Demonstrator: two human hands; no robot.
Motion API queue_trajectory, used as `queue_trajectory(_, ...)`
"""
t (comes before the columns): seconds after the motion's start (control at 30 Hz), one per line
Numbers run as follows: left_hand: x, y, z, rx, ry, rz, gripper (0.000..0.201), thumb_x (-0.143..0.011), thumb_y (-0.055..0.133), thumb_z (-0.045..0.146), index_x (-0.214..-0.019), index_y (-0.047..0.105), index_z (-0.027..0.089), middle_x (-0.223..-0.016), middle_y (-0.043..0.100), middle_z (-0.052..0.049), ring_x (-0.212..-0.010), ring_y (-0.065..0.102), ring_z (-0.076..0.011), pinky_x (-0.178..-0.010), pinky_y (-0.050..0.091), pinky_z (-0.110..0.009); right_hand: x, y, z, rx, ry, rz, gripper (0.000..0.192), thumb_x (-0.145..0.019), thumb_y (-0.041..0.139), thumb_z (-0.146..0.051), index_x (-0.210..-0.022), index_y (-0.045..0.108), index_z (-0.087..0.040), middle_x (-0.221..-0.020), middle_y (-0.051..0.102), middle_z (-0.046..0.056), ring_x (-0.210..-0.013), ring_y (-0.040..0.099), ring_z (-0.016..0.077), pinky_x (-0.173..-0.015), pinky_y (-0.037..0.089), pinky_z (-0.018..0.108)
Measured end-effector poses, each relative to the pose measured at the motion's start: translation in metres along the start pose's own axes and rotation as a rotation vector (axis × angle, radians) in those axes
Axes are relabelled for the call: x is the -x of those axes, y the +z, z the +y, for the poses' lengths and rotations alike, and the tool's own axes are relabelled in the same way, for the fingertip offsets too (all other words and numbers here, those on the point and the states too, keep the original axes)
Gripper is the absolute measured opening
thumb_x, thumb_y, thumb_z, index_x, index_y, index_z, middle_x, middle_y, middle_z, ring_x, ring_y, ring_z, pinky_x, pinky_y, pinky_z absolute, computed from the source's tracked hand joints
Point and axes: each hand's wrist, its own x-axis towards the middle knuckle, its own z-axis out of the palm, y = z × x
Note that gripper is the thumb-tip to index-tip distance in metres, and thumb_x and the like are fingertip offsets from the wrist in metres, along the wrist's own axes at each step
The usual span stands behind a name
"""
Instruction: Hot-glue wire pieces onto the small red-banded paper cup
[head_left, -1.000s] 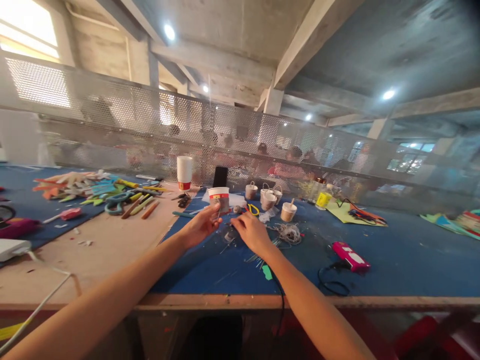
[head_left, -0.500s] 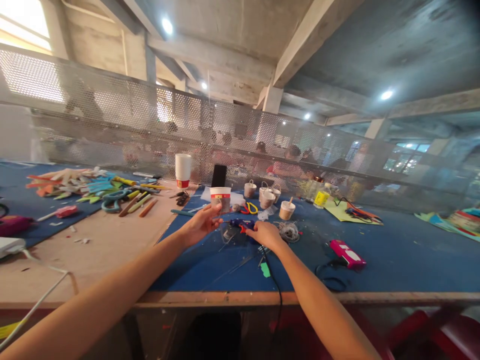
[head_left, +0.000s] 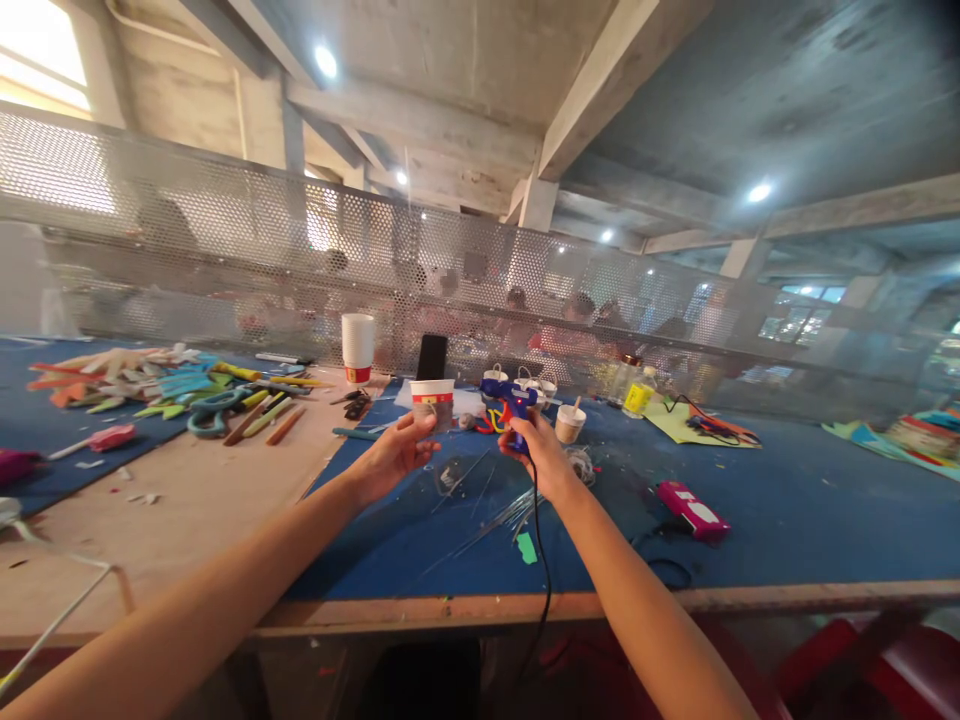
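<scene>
A paper cup [head_left: 435, 392] with a red band and a grey wrap round its lower part is held upright by my left hand [head_left: 399, 446], fingers closed on its side. In my right hand [head_left: 541, 448] is a blue glue gun [head_left: 517, 394], gripped by its handle, with its nozzle pointing left toward the cup but apart from it. The gun's black cord [head_left: 541, 545] runs down over the table edge. Behind the gun stand several small wrapped cups [head_left: 546, 390], partly hidden. A coil of grey cord [head_left: 580, 464] lies beside my right wrist.
Farther back are a phone [head_left: 433, 357], a paper cup stack [head_left: 358, 348] and a yellow-labelled bottle [head_left: 640, 392]. Scissors [head_left: 212, 412] and craft pieces [head_left: 120, 375] lie left. A magenta device [head_left: 693, 510] lies right. A perforated metal screen [head_left: 465, 290] borders the table.
My right hand has raised the glue gun off the table area and tilted it up, its nozzle now level with the cup. The left hand still holds the cup in nearly the same place.
</scene>
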Motion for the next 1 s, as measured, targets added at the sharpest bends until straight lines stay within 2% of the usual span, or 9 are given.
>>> queue_trajectory(0.1,-0.001,0.000,-0.001,-0.001,0.004,0.023,0.035,-0.081,0.081,0.023,-0.114,0.069,0.019,-0.110,0.075,-0.007,-0.068,0.071,-0.0099,-0.059,0.057,-0.017,0.009,0.009,-0.006,-0.086,-0.013,-0.140,0.032,-0.078,0.073,-0.043,-0.093,0.055,-0.021,-0.069,0.057,-0.005,-0.051,0.052,0.0087,-0.049,0.043,0.021)
queue_trajectory(0.17,-0.002,0.000,-0.001,-0.004,0.003,0.051,0.035,-0.079,0.083,0.021,-0.112,0.069,0.019,-0.107,0.075,-0.006,-0.069,0.071,-0.0105,-0.059,0.057,-0.016,0.014,0.014,-0.008,-0.045,-0.056,-0.184,0.031,-0.082,0.072,-0.045,-0.093,0.058,-0.019,-0.059,0.047,-0.009,-0.045,0.044,0.0078,-0.046,0.039,0.021)
queue_trajectory(0.23,-0.003,-0.001,-0.002,-0.007,0.005,0.073,0.034,-0.077,0.084,0.019,-0.108,0.069,0.020,-0.101,0.075,-0.004,-0.068,0.071,-0.0103,-0.058,0.056,-0.016,0.018,0.018,-0.011,0.046,-0.108,-0.181,0.035,-0.085,0.070,-0.049,-0.098,0.064,-0.017,-0.054,0.046,-0.009,-0.045,0.045,0.0093,-0.049,0.042,0.024)
queue_trajectory(0.33,-0.004,-0.002,-0.004,-0.021,0.014,0.077,0.035,-0.075,0.086,0.019,-0.106,0.070,0.020,-0.096,0.074,-0.003,-0.066,0.069,-0.0093,-0.058,0.055,-0.016,0.023,0.023,-0.013,0.191,-0.192,-0.156,0.039,-0.085,0.069,-0.051,-0.104,0.068,-0.017,-0.056,0.054,-0.006,-0.050,0.055,0.0129,-0.057,0.049,0.027)
queue_trajectory(0.5,-0.006,-0.005,-0.006,-0.061,0.029,0.083,0.038,-0.074,0.087,0.021,-0.108,0.070,0.021,-0.092,0.072,-0.001,-0.063,0.067,-0.0079,-0.055,0.053,-0.015,0.029,0.024,-0.012,0.481,-0.273,-0.069,0.040,-0.088,0.066,-0.054,-0.103,0.073,-0.018,-0.055,0.058,-0.003,-0.051,0.056,0.0153,-0.053,0.047,0.027)
queue_trajectory(0.67,-0.004,-0.003,-0.004,-0.073,0.034,0.082,0.035,-0.074,0.087,0.022,-0.105,0.070,0.021,-0.087,0.070,-0.001,-0.058,0.062,-0.0066,-0.054,0.052,-0.015,0.030,0.024,-0.007,0.634,-0.361,-0.049,0.039,-0.089,0.065,-0.055,-0.099,0.074,-0.018,-0.074,0.071,0.004,-0.073,0.068,0.0214,-0.066,0.054,0.029)
queue_trajectory(0.83,-0.001,0.002,-0.003,-0.093,0.048,0.089,0.036,-0.072,0.088,0.022,-0.102,0.069,0.020,-0.082,0.068,0.002,-0.057,0.062,-0.0062,-0.055,0.052,-0.015,0.029,0.024,-0.001,0.745,-0.446,-0.028,0.034,-0.092,0.065,-0.050,-0.106,0.071,-0.020,-0.096,0.077,0.006,-0.088,0.072,0.0228,-0.084,0.055,0.032)
queue_trajectory(1.0,-0.002,-0.001,-0.005,-0.136,0.060,0.099,0.039,-0.070,0.089,0.023,-0.103,0.067,0.020,-0.082,0.067,0.002,-0.059,0.062,-0.0072,-0.055,0.051,-0.017,0.029,0.022,0.002,0.838,-0.481,-0.045,0.031,-0.094,0.063,-0.049,-0.109,0.069,-0.022,-0.102,0.077,0.006,-0.092,0.073,0.0232,-0.085,0.054,0.030)
